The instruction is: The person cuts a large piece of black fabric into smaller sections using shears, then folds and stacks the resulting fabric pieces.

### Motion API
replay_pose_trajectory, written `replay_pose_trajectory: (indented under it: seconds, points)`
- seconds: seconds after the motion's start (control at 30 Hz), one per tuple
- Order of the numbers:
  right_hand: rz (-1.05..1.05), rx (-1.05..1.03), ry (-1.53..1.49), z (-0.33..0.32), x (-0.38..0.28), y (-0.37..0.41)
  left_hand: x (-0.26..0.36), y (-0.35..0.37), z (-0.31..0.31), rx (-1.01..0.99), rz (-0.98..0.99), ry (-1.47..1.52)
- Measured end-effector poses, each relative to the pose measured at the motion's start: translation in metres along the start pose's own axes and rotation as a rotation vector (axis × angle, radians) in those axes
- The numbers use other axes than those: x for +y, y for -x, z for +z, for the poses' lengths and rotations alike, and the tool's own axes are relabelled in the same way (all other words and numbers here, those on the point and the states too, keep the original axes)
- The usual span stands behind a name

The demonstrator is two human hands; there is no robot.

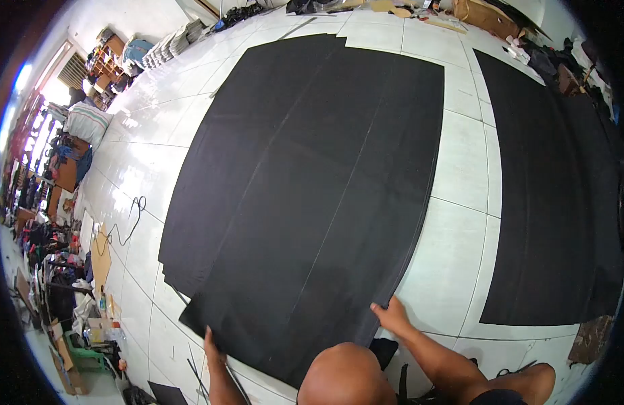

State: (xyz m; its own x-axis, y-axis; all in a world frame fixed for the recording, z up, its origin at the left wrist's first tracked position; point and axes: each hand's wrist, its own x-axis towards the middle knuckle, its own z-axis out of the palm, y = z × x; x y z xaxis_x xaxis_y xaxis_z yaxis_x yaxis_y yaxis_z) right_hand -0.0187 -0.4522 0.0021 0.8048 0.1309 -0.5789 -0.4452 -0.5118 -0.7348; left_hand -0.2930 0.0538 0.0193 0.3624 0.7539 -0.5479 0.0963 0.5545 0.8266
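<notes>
A large stack of black fabric sheets [305, 182] lies flat on the floor in front of me, with pale lines running along its length. Several layer edges are stepped at the left and far sides. My left hand [216, 349] grips the near left edge of the top sheet, close to its corner; part of its fingers is hidden. At the near right edge, my right hand [393, 317] pinches the sheet, thumb on top and the other fingers mostly out of sight. My bent knee [349, 378] is between the two arms, at the sheet's near edge.
White floor tiles [460, 169] surround the stack. Another black sheet [541, 216] lies to the right. Along the left are a dark cord [128, 229], a white sack [88, 123], a green stool [88, 358] and clutter. Cardboard [486, 19] stands at the far right.
</notes>
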Motion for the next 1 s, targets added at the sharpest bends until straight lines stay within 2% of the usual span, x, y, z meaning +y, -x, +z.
replay_pose_trajectory:
  seconds: [0.03,0.07,0.1,0.13,0.17,0.2,0.23,0.3,0.43,0.5,0.57,0.63,0.7,0.77,0.83,0.9,1.0]
  points:
    - [-0.017,-0.040,0.015,0.007,0.003,0.002,-0.017,0.031,-0.018,-0.050,-0.123,0.026]
    - [0.072,-0.083,0.163,-0.001,-0.030,0.020,-0.034,0.049,-0.041,-0.083,-0.195,-0.026]
    - [0.055,-0.085,0.189,0.001,-0.037,0.024,-0.048,0.070,-0.050,-0.074,-0.265,0.007]
    - [0.039,-0.087,0.216,0.004,-0.041,0.028,-0.067,0.089,-0.058,-0.053,-0.219,-0.023]
    - [0.018,-0.086,0.241,0.006,-0.045,0.027,-0.072,0.116,-0.047,0.061,-0.337,-0.173]
    - [-0.006,-0.077,0.237,0.010,-0.048,0.023,-0.096,0.116,-0.073,0.066,-0.402,-0.300]
    - [-0.034,-0.066,0.231,0.015,-0.050,0.016,-0.085,0.148,-0.007,0.311,-0.382,-0.318]
    - [-0.088,-0.007,0.219,0.024,-0.055,-0.003,-0.118,0.139,-0.008,0.210,-0.122,-0.317]
    - [-0.150,0.122,0.196,0.021,-0.094,-0.073,-0.091,0.122,0.091,0.193,0.085,-0.217]
    - [-0.222,0.299,0.114,0.022,-0.096,-0.122,-0.076,0.112,0.118,0.164,0.097,-0.139]
    - [-0.127,0.140,0.078,-0.007,-0.131,-0.135,-0.073,0.088,0.117,0.164,0.068,-0.095]
    - [-0.024,0.064,-0.115,-0.015,-0.140,-0.141,-0.053,0.088,0.122,0.175,0.053,-0.086]
    - [0.065,0.000,-0.359,-0.015,-0.144,-0.146,-0.042,0.088,0.100,0.231,0.013,-0.117]
    - [0.000,0.070,-0.313,-0.008,-0.137,-0.143,-0.052,0.098,0.069,0.235,0.092,-0.126]
    - [-0.091,0.120,-0.223,0.009,-0.117,-0.142,-0.069,0.113,0.020,0.229,0.042,-0.141]
    - [-0.099,0.094,-0.052,0.007,-0.124,-0.108,-0.107,0.114,-0.071,0.270,-0.193,-0.079]
    - [-0.078,0.086,0.031,0.024,-0.099,-0.070,-0.114,0.171,-0.089,0.184,-0.476,-0.173]
